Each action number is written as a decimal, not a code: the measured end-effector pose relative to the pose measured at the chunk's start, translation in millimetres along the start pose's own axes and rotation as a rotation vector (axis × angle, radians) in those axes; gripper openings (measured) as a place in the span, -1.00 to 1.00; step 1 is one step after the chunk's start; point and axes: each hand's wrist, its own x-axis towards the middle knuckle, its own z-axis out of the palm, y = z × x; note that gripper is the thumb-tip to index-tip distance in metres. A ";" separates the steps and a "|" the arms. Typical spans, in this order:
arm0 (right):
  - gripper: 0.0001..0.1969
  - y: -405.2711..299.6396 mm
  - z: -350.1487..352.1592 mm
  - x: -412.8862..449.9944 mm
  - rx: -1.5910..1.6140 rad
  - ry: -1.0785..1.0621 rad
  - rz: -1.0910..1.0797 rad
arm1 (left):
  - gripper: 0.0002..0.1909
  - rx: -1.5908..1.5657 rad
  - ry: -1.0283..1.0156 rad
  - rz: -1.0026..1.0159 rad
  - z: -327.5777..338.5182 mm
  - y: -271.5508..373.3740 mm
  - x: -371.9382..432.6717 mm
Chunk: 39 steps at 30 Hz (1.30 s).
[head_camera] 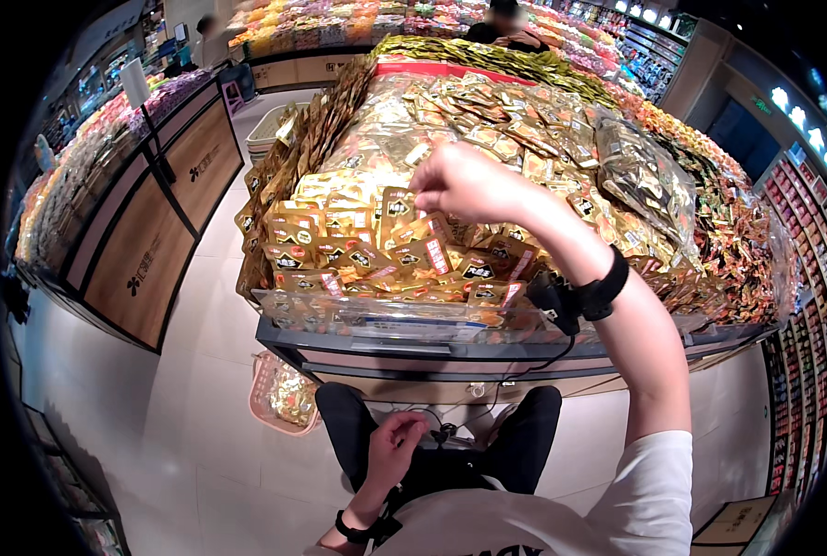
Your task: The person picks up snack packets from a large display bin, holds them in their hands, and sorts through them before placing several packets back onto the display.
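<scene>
My right hand (455, 184) reaches over the display bin, its thumb and fingers closed on the upper right edge of an upright gold snack packet (397, 212). Rows of similar gold packets (365, 260) stand and lean around it, behind a clear plastic front panel (386, 316). Farther back lie loose packets (511, 125) and a large clear bag of packets (643, 177). My left hand (396, 445) rests low near my lap, fingers loosely curled, with nothing visible in it; whether it holds something small cannot be told.
A pink basket with packets (255, 399) stands on the floor at left. Cables (497, 403) hang from my right wrist strap between my knees. A wood-panelled display counter (142, 257) is at left, stocked shelves (806, 333) at right. Two people are beyond the bin, one partly hidden.
</scene>
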 end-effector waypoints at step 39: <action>0.03 200.5 -115.3 13.0 -0.574 -0.209 0.804 | -0.84 0.291 0.190 -0.079 -55.0 -87.0 35.6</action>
